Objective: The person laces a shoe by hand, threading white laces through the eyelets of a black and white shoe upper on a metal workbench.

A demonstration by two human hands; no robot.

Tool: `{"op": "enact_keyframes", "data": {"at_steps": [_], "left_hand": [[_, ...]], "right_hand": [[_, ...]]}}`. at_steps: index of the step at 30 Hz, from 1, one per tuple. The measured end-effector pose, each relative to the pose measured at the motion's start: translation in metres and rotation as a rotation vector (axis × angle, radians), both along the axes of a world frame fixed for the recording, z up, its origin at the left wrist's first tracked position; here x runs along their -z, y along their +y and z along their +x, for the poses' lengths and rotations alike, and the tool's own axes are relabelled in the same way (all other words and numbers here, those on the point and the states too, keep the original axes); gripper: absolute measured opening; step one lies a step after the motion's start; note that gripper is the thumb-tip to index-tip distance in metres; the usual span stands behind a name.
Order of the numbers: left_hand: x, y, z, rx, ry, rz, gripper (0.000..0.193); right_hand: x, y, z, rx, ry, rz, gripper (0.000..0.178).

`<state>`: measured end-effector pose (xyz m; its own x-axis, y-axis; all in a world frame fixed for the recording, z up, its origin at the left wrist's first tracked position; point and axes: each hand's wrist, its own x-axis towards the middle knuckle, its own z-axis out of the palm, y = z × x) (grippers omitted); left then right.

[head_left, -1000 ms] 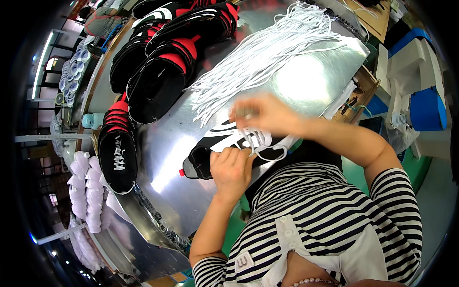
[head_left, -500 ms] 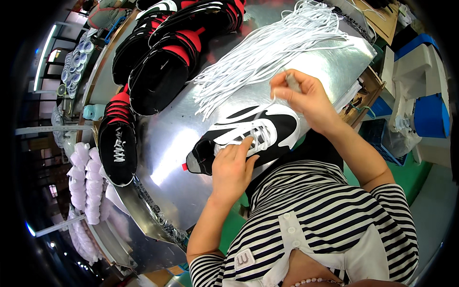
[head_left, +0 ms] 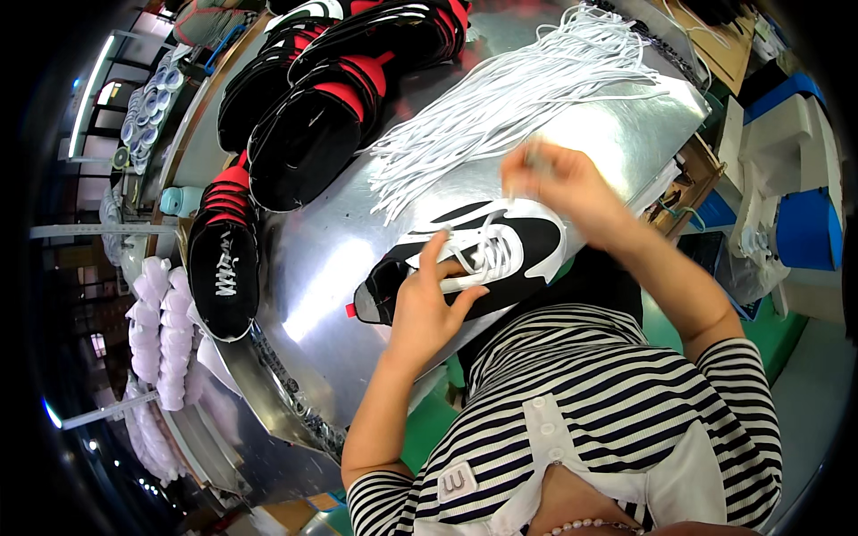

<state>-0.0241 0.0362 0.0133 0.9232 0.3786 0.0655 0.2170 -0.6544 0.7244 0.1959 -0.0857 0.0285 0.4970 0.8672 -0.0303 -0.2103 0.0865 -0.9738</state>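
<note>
A black and white sneaker upper (head_left: pixel 538 237) with a red heel tab lies on its side on the metal table (head_left: pixel 313 241), toe to the right. White shoelace (head_left: pixel 494 255) crosses its throat. My left hand (head_left: pixel 422 308) grips the upper around the lacing opening, index finger on the far side and thumb on the near side. Above the toe, my right hand (head_left: pixel 563 189) is closed in a pinch and blurred by motion. A white lace end runs from the upper to its fingertips. Something greyish shows at those fingers, too smeared to name.
A thick bundle of white laces (head_left: pixel 500 103) lies behind the upper. Stacked black and red uppers (head_left: pixel 299 147) fill the back left, with another nested stack (head_left: pixel 223 277) at the table's left edge. A white and blue machine (head_left: pixel 795 170) stands right; pale wrapped bundles (head_left: pixel 161 330) hang left.
My left fingers have spread and lifted from the laces toward the opening's far edge. My right hand has shifted slightly and blurs with motion. The lacing across the throat looks closer together.
</note>
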Motion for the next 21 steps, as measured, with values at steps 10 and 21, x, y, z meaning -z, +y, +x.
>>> {"op": "enact_keyframes", "data": {"at_steps": [10, 21], "left_hand": [[0.015, 0.001, 0.009, -0.386, -0.020, -0.114, 0.046], [0.029, -0.001, 0.014, -0.566, -0.121, -0.123, 0.041]], "right_hand": [[0.037, 0.030, -0.043, -0.145, -0.068, -0.094, 0.015], [0.028, 0.041, -0.035, -0.199, -0.095, -0.201, 0.013]]}}
